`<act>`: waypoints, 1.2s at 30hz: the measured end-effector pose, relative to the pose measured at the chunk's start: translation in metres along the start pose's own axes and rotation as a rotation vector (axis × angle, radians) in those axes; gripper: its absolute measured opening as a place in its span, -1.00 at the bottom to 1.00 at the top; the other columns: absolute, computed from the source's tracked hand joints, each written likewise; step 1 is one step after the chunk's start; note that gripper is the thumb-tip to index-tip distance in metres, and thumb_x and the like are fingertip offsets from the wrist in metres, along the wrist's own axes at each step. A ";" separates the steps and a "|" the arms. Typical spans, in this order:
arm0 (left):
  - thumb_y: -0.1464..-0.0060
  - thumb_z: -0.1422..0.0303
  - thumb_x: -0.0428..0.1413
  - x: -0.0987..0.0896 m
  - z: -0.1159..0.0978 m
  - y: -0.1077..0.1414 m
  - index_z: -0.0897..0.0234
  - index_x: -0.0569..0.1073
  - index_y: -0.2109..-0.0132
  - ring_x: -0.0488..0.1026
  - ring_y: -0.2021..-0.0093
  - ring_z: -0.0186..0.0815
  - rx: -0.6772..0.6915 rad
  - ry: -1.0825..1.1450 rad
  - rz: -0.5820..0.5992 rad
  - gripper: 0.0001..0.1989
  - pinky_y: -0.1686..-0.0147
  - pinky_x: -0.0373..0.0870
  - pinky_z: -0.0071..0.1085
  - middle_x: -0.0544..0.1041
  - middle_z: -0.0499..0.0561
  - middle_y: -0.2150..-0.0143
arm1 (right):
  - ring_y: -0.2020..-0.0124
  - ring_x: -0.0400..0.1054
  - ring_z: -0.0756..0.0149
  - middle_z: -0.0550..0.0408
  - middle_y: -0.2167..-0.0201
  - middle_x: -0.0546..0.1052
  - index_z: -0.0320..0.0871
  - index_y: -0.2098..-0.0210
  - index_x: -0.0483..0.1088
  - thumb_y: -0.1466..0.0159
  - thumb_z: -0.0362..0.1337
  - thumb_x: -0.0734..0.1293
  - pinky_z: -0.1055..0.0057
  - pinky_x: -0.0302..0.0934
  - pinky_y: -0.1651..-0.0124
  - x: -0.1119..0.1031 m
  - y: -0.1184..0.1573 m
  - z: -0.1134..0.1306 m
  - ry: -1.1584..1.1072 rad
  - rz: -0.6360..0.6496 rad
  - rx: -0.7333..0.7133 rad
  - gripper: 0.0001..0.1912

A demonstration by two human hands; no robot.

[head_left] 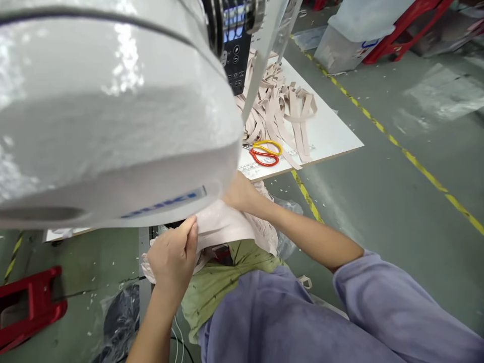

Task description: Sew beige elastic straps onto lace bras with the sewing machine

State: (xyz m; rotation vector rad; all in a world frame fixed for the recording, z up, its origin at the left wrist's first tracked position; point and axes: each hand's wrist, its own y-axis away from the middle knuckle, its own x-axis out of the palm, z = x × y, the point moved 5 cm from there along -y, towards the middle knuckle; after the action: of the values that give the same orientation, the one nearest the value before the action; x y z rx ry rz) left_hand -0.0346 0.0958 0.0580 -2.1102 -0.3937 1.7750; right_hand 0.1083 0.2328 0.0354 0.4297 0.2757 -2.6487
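Note:
A length of pale pink fabric (225, 222) with lace along one side stretches between my hands, below the white sewing machine head (124, 126). My left hand (174, 249) is closed on the fabric's left part, thumb against the fingers. My right hand (239, 192) lies at its far right side; the machine head covers the fingers, so their grip does not show. The needle area is also hidden behind the machine. More lace (266, 234) hangs down by my right forearm.
Scissors (266, 153) with yellow and red handles lie on the white table (336, 138), beside a heap of pale fabric strips (280, 103). A control panel (236, 60) stands behind the machine. Red stools (34, 307) and plastic bins (348, 45) stand on the floor.

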 end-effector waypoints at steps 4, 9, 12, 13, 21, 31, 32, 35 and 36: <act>-0.32 0.29 0.02 0.001 -0.006 -0.004 0.23 0.62 0.14 0.48 0.50 -0.37 0.041 0.021 0.013 -0.73 0.47 0.19 -0.46 0.61 -0.06 0.48 | 0.47 0.25 0.38 0.23 0.55 0.39 -0.16 0.31 0.46 -0.25 -0.19 0.33 0.39 0.19 0.25 -0.004 0.002 0.001 -0.019 -0.001 0.016 -0.84; -0.31 0.31 0.04 0.002 -0.013 -0.007 0.24 0.62 0.14 0.44 0.53 -0.36 0.097 0.013 -0.025 -0.74 0.49 0.17 -0.44 0.59 -0.06 0.51 | 0.45 0.26 0.39 0.22 0.53 0.41 -0.17 0.32 0.45 -0.26 -0.19 0.31 0.43 0.16 0.29 -0.009 0.004 0.002 -0.032 -0.007 0.054 -0.83; -0.30 0.30 0.05 0.003 -0.015 -0.007 0.23 0.62 0.14 0.40 0.56 -0.36 0.111 -0.007 -0.029 -0.75 0.52 0.13 -0.43 0.55 -0.07 0.55 | 0.45 0.27 0.39 0.22 0.52 0.43 -0.16 0.33 0.43 -0.26 -0.17 0.31 0.44 0.15 0.32 -0.011 0.005 0.000 -0.051 -0.004 0.064 -0.82; -0.30 0.30 0.05 0.003 -0.015 -0.007 0.23 0.62 0.14 0.39 0.57 -0.36 0.113 -0.012 -0.025 -0.76 0.53 0.11 -0.42 0.53 -0.08 0.57 | 0.45 0.27 0.39 0.21 0.52 0.43 -0.16 0.34 0.43 -0.25 -0.16 0.31 0.44 0.14 0.33 -0.011 0.005 -0.001 -0.056 -0.003 0.067 -0.81; -0.29 0.32 0.04 -0.001 -0.017 -0.005 0.25 0.62 0.12 0.44 0.56 -0.36 0.143 0.036 -0.025 -0.75 0.50 0.19 -0.43 0.58 -0.04 0.53 | 0.45 0.26 0.43 0.22 0.50 0.44 -0.17 0.32 0.45 -0.24 -0.13 0.33 0.47 0.11 0.35 -0.016 0.007 -0.009 -0.062 -0.050 0.055 -0.79; -0.28 0.32 0.03 -0.010 -0.009 -0.009 0.19 0.61 0.10 0.64 0.18 -0.22 -0.076 0.290 0.074 -0.75 0.22 0.52 -0.41 0.69 0.03 0.15 | 0.46 0.20 0.45 0.22 0.48 0.40 -0.19 0.30 0.39 -0.25 0.02 0.34 0.49 0.07 0.37 -0.002 0.022 -0.019 -0.422 -0.018 0.203 -0.64; -0.28 0.31 0.03 -0.012 -0.008 -0.008 0.18 0.61 0.10 0.64 0.19 -0.22 -0.102 0.324 0.086 -0.75 0.21 0.52 -0.39 0.69 0.02 0.15 | 0.49 0.17 0.47 0.24 0.50 0.37 -0.19 0.34 0.37 -0.23 0.07 0.35 0.50 0.06 0.41 0.003 0.029 -0.022 -0.534 0.009 0.259 -0.60; -0.27 0.27 0.05 -0.014 -0.006 -0.001 0.16 0.60 0.12 0.63 0.26 -0.25 -0.157 0.413 0.159 -0.77 0.26 0.51 -0.40 0.69 0.00 0.20 | 0.56 0.10 0.51 0.27 0.54 0.31 -0.18 0.41 0.31 -0.17 0.11 0.40 0.54 0.01 0.50 0.016 0.054 -0.029 -0.832 0.103 0.410 -0.55; -0.28 0.27 0.05 -0.015 -0.006 0.002 0.17 0.60 0.13 0.62 0.27 -0.26 -0.164 0.437 0.190 -0.77 0.28 0.50 -0.41 0.68 0.00 0.20 | 0.55 0.12 0.52 0.27 0.52 0.33 -0.18 0.37 0.34 -0.15 0.08 0.43 0.55 0.03 0.50 0.019 0.063 -0.030 -0.885 0.126 0.424 -0.57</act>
State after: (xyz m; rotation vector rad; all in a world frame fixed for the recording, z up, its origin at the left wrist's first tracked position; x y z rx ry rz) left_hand -0.0317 0.0874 0.0711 -2.6437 -0.2308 1.3491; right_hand 0.1280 0.1774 -0.0070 -0.5924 -0.5677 -2.4776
